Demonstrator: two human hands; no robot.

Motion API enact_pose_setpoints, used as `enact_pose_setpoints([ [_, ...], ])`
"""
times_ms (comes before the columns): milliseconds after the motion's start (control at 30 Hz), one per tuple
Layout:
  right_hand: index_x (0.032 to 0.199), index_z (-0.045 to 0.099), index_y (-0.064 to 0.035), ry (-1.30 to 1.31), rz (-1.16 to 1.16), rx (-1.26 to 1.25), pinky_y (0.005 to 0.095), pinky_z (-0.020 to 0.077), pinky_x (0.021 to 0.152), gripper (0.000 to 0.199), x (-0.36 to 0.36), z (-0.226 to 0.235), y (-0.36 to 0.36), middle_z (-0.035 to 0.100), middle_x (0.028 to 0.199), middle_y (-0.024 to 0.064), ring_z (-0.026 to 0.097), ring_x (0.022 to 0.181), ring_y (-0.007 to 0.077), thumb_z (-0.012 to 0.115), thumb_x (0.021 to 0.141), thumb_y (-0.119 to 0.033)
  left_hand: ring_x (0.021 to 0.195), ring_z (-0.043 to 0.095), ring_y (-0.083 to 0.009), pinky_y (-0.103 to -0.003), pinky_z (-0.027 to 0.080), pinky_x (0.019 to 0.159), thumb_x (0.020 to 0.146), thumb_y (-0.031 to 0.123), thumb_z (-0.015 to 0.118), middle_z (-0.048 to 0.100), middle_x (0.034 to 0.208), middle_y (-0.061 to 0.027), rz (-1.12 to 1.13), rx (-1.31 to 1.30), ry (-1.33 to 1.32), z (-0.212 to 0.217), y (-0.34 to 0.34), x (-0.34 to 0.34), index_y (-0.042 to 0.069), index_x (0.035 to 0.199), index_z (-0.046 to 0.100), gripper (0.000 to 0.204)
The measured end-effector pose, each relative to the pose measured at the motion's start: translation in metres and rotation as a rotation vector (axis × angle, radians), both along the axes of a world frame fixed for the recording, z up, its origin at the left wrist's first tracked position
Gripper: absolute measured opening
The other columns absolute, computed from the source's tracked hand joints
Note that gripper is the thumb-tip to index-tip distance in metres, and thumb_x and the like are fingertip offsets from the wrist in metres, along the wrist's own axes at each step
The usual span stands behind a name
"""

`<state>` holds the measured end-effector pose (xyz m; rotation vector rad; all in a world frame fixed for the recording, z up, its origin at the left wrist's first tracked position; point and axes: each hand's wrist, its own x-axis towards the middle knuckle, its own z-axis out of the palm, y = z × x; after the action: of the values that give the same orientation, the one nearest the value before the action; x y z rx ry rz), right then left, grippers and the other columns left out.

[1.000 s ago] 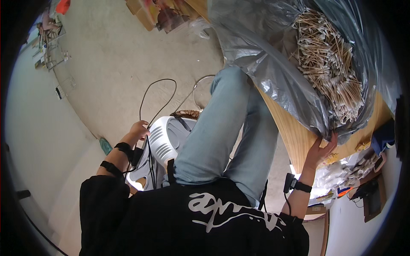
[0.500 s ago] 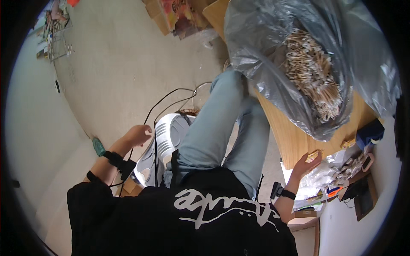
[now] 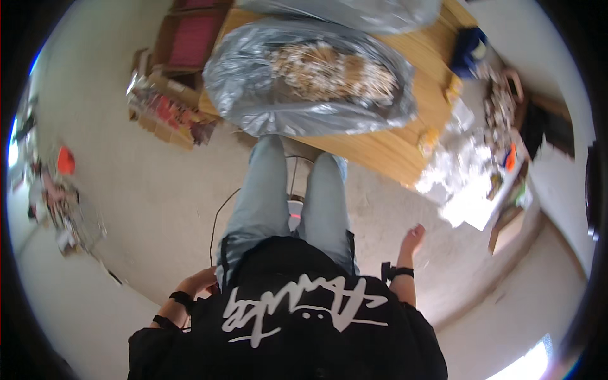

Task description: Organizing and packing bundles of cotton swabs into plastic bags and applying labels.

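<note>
My left hand (image 3: pixel 206 278) hangs low beside my left hip, its fingers mostly hidden against my trousers. Out over the floor to the right of my legs is my right hand (image 3: pixel 413 238), slightly blurred, fingers curled in and nothing visible in them. It is apart from the table. Ahead of my knees, a grey plastic bag (image 3: pixel 244 82) lies spread wide on the wooden table (image 3: pixel 386 149). Inside is a large heap of cotton swabs (image 3: pixel 335 73). Near the table's right corner rests a small yellow bundle (image 3: pixel 428 140), with another yellow bundle (image 3: pixel 453 88) farther back.
A second grey bag (image 3: pixel 361 16) covers the far side of the table. Cardboard boxes (image 3: pixel 171 85) stand on the floor at its left. Crumpled clear plastic (image 3: pixel 459 158) and a dark blue object (image 3: pixel 467 54) lie at the right. A black cable (image 3: pixel 215 218) runs by my left leg.
My body has turned to face the table. The right hand has left the yellow bundle at the table edge and dropped to my side. My left hand has come in to my hip.
</note>
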<state>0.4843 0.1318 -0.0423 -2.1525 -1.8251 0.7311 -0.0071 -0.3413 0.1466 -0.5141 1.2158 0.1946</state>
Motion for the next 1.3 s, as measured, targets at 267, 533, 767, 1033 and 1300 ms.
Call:
enact_pose_setpoints([
  [267, 0.122, 0.051, -0.021, 0.302, -0.138, -1.538, 0.0499, 0.0461, 0.082, 0.042, -0.07, 0.108, -0.213, 0.049, 0.122, -0.0007, 0.051, 0.102, 0.0236, 0.06, 0.083, -0.032, 0.064, 0.061, -0.0186, -0.03, 0.049, 0.054, 0.087, 0.029, 0.052, 0.063, 0.083, -0.013, -0.272, 0.123, 0.021, 0.021, -0.045, -0.089, 0.004, 0.109, 0.057, 0.034],
  [533, 0.126, 0.039, -0.0119, 0.703, -0.733, -1.347, 0.0508, 0.0463, 0.079, 0.055, -0.065, 0.096, -0.373, 0.048, 0.117, 0.0128, 0.054, 0.099, 0.0319, 0.052, 0.086, -0.048, 0.064, 0.061, -0.0188, -0.03, 0.049, 0.054, 0.087, 0.029, 0.052, 0.063, 0.084, -0.0132, -0.74, 0.215, -0.023, 0.012, 0.022, -0.172, 0.004, 0.11, 0.056, 0.035],
  [767, 0.134, 0.03, -0.0088, 1.466, -0.851, -1.043, 0.029, 0.049, 0.054, 0.051, -0.119, 0.105, -0.311, 0.061, 0.088, 0.0158, 0.058, 0.062, 0.019, 0.055, 0.09, -0.017, 0.064, 0.062, -0.0189, -0.03, 0.049, 0.054, 0.087, 0.029, 0.052, 0.063, 0.085, -0.0135, -0.985, 0.241, -0.001, 0.02, 0.065, -0.193, 0.004, 0.111, 0.055, 0.035],
  [1033, 0.095, 0.062, 0.0017, 0.766, -1.02, -0.808, 0.027, 0.0325, 0.037, 0.016, -0.044, 0.02, -0.345, 0.06, 0.066, 0.0101, 0.045, 0.043, 0.0122, 0.056, 0.08, -0.002, 0.065, 0.062, -0.0191, -0.03, 0.049, 0.054, 0.087, 0.029, 0.052, 0.063, 0.086, -0.0138, -1.083, 0.232, 0.082, 0.03, 0.092, -0.19, 0.005, 0.113, 0.055, 0.036],
  [1300, 0.066, 0.059, -0.0009, 0.455, -1.268, -1.431, 0.0301, 0.0326, 0.037, 0.019, -0.039, 0.048, -0.51, 0.058, 0.058, 0.0102, 0.046, 0.042, 0.0159, 0.062, 0.081, -0.013, 0.065, 0.062, -0.0193, -0.031, 0.049, 0.055, 0.087, 0.029, 0.052, 0.063, 0.086, -0.014, -1.234, 0.103, 0.056, 0.07, 0.105, -0.209, 0.005, 0.114, 0.054, 0.037],
])
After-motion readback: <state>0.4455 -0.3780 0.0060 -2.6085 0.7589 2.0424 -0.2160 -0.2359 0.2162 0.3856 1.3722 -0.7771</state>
